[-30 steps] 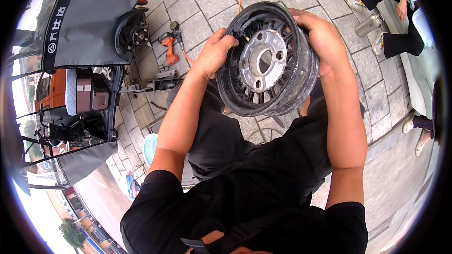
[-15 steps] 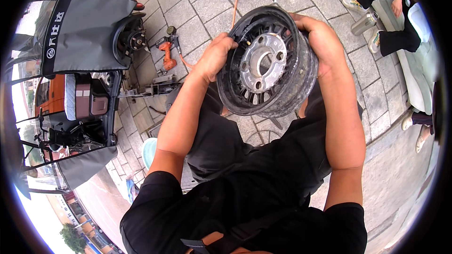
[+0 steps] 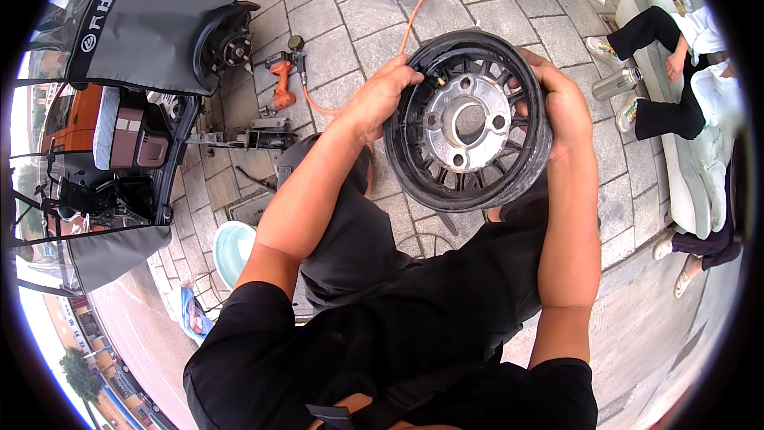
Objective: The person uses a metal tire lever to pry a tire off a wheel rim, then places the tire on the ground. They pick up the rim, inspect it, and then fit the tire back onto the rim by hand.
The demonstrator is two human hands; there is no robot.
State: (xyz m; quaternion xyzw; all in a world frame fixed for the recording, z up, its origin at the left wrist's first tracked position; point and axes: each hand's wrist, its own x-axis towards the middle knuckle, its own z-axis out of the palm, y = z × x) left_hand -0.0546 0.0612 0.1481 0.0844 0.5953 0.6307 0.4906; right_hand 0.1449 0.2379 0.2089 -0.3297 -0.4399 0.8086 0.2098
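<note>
Between both hands I hold a black wheel rim (image 3: 521,161) with a silver hub plate, a large centre hole and several bolt holes. It is raised in front of my knees, its open face turned up toward me. My left hand (image 3: 385,95) grips the upper left edge, the thumb lying over the lip. On the right side my right hand (image 3: 563,107) wraps the outer wall, with some fingers hidden behind it. A small brass-coloured valve stem shows inside the rim near my left thumb.
An orange impact wrench (image 3: 281,84) and an air inflator with a gauge (image 3: 296,44) lie on the paving at left, beside a floor jack (image 3: 255,138). A covered three-wheeler (image 3: 159,24) with a bare hub stands left. A teal basin (image 3: 231,251) is near my left elbow. Seated people and a thermos (image 3: 617,84) are at right.
The rim has shifted slightly right and down and turned flatter toward me, so its outer side wall shows less. Both hands keep their hold on it.
</note>
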